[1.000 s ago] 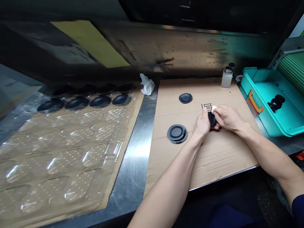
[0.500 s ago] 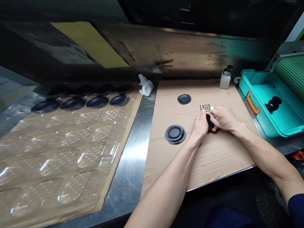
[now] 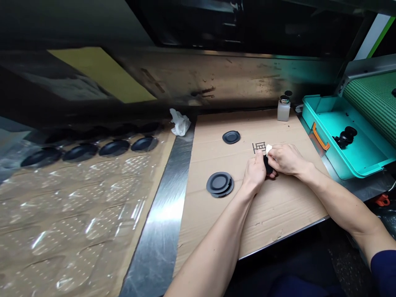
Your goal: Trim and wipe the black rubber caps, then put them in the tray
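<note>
My left hand (image 3: pixel 255 172) is closed around a black part (image 3: pixel 267 165), its thumb along the near side; most of that part is covered by my fingers. My right hand (image 3: pixel 286 159) pinches a small white piece (image 3: pixel 269 148) whose kind I cannot make out, right at the upper edge of the black part. Both hands are above the cardboard sheet (image 3: pixel 278 214). To their left lie two dark, round, dish-like discs (image 3: pixel 219 182), one partly over the other. A single similar disc (image 3: pixel 231 137) rests farther back.
On the left, a clear moulded plastic tray (image 3: pixel 102 194) has black discs (image 3: pixel 80 152) in its back rows. A crumpled white tissue (image 3: pixel 180 122) and a metal-topped bottle (image 3: pixel 284 109) stand at the back. At right, a teal bin (image 3: pixel 365 154) holds black parts (image 3: pixel 346 136) beside a green conveyor belt (image 3: pixel 374 95).
The whole view has shifted, so everything sits a little lower and farther left. The hands keep their hold on the black part, and more of the white piece shows above the right fingers.
</note>
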Action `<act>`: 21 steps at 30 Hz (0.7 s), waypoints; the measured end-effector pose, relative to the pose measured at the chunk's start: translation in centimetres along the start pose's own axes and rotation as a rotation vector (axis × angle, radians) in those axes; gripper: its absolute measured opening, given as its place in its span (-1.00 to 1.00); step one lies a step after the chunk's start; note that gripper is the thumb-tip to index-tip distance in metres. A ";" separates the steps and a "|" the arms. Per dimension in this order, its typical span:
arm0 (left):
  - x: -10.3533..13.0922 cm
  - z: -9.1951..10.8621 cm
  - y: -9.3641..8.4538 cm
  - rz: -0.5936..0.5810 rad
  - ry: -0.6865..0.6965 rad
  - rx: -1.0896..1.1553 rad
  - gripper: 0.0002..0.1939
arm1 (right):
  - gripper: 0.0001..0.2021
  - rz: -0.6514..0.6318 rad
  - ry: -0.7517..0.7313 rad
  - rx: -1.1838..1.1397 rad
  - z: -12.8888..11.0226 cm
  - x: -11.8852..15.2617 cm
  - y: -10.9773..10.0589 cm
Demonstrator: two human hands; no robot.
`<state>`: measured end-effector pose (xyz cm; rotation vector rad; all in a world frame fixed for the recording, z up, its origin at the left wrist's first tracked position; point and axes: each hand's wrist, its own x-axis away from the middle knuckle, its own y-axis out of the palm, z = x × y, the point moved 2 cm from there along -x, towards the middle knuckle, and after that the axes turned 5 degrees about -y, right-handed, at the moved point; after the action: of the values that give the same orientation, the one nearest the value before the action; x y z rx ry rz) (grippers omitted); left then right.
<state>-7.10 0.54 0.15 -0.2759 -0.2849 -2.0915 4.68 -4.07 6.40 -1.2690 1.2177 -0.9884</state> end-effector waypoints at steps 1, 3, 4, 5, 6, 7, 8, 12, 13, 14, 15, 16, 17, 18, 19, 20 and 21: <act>0.0 -0.1 0.0 0.006 0.005 -0.012 -0.30 | -0.72 0.004 0.000 -0.007 -0.1 0.0 -0.1; 0.1 -0.2 0.2 -0.001 0.011 -0.011 -0.31 | -0.72 0.001 0.005 -0.024 -0.1 0.1 -0.4; 0.2 -0.2 0.2 -0.011 0.007 -0.002 -0.31 | -0.73 -0.009 0.013 -0.032 0.0 0.2 -0.5; 0.2 -0.1 0.3 -0.019 -0.004 0.016 -0.32 | -0.75 -0.020 0.021 -0.045 0.1 0.3 -0.5; 0.3 0.1 0.3 -0.020 -0.024 0.052 -0.34 | -0.76 -0.024 0.025 -0.066 0.3 0.4 -0.5; 0.4 0.4 0.3 -0.013 -0.053 0.114 -0.37 | -0.76 -0.008 0.028 -0.093 0.7 0.5 -0.4; 0.4 0.9 0.1 -0.009 -0.095 0.204 -0.40 | -0.75 0.035 0.035 -0.124 1.1 0.5 -0.3; 0.5 3.0 -1.2 -0.060 -0.359 0.687 -0.47 | -0.68 0.278 0.206 -0.164 3.5 0.4 0.6; 0.5 3.4 -1.5 -0.077 -0.409 0.782 -0.47 | -0.67 0.288 0.279 -0.140 4.1 0.4 0.9; 0.6 3.7 -1.9 -0.086 -0.439 0.859 -0.46 | -0.67 0.265 0.346 -0.111 4.6 0.3 1.3; 0.6 4.0 -2.2 -0.092 -0.452 0.917 -0.46 | -0.67 0.224 0.400 -0.081 5.0 0.3 1.6; 0.6 4.1 -2.4 -0.097 -0.455 0.956 -0.46 | -0.67 0.178 0.438 -0.055 5.3 0.2 1.8; 0.6 4.1 -2.5 -0.102 -0.455 0.979 -0.45 | -0.68 0.138 0.457 -0.036 5.5 0.2 2.0; 0.6 4.1 -2.6 -0.107 -0.456 0.991 -0.45 | -0.67 0.109 0.461 -0.023 5.6 0.2 2.1; 0.6 4.1 -2.6 -0.113 -0.455 0.996 -0.45 | -0.67 0.094 0.455 -0.015 5.6 0.2 2.2; 0.6 4.0 -2.5 -0.117 -0.454 0.997 -0.44 | -0.67 0.091 0.449 -0.010 5.6 0.3 2.2; 0.6 3.9 -2.5 -0.122 -0.450 0.995 -0.43 | -0.66 0.091 0.444 -0.007 5.5 0.3 2.2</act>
<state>-9.22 2.56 3.83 -0.1124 -1.5653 -1.7290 9.96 -3.33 3.68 -1.0166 1.6026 -1.2395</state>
